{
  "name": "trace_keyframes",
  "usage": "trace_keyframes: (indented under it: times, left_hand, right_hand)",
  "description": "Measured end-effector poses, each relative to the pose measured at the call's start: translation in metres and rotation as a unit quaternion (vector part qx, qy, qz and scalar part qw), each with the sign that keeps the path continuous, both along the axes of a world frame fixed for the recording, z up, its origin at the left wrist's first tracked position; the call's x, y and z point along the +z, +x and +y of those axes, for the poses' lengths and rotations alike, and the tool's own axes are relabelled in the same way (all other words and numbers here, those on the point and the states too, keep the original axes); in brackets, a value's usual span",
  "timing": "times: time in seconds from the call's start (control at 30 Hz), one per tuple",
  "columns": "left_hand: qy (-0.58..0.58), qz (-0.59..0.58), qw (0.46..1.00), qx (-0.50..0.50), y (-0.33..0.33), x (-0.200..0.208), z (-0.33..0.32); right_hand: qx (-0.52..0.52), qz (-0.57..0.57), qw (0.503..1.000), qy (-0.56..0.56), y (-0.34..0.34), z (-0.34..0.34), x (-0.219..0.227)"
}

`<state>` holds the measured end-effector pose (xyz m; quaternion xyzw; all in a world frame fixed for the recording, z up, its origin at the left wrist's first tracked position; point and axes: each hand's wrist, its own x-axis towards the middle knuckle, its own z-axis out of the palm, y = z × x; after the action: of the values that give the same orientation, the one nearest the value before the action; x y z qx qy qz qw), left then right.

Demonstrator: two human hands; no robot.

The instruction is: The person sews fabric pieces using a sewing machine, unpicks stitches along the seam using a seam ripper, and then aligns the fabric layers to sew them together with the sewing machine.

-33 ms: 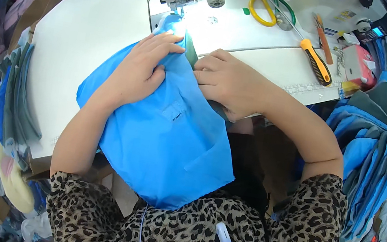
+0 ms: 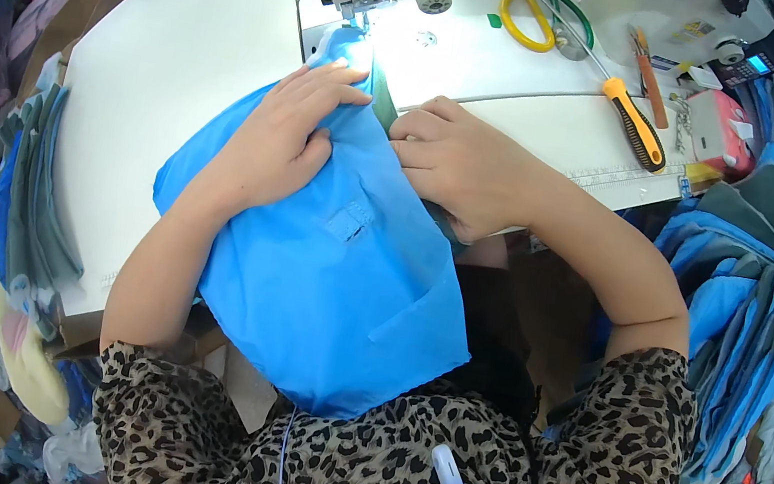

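Note:
A blue fabric piece (image 2: 325, 313) with a small stitched patch runs from the sewing machine's needle area down over the table's front edge toward my lap. Its narrow far end lies under the lit presser foot (image 2: 357, 16). My left hand (image 2: 287, 140) rests flat on the fabric, fingers stretched toward the needle and thumb tucked alongside. At the cloth's right edge, my right hand (image 2: 464, 168) has its fingers curled closed on the fabric, where a strip of grey-green lining (image 2: 382, 99) shows. My right fingertips are partly hidden.
On the white table (image 2: 159, 84) at the right lie scissors (image 2: 528, 21) with yellow and green handles, a yellow-black screwdriver (image 2: 633, 124) and orange-handled snips (image 2: 647, 81). Blue and grey fabric bundles (image 2: 742, 298) hang at the right. Folded grey-green pieces (image 2: 46, 188) hang over the left edge.

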<state>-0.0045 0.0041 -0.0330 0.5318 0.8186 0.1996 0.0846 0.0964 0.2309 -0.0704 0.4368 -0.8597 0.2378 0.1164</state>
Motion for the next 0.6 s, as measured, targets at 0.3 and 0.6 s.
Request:
trace_keyframes:
  times: [0.3,0.6]
  left_hand:
    - [0.002,0.017,1.0,-0.007,-0.0015,-0.0013,-0.0033]
    - [0.008,0.032,0.999,-0.007,-0.0019,-0.0053,-0.007]
  right_hand:
    - [0.008,0.013,0.999,-0.035,-0.0014,-0.0011,-0.0004]
    - [-0.004,0.031,0.995,-0.09,0.0007,-0.003,-0.0036]
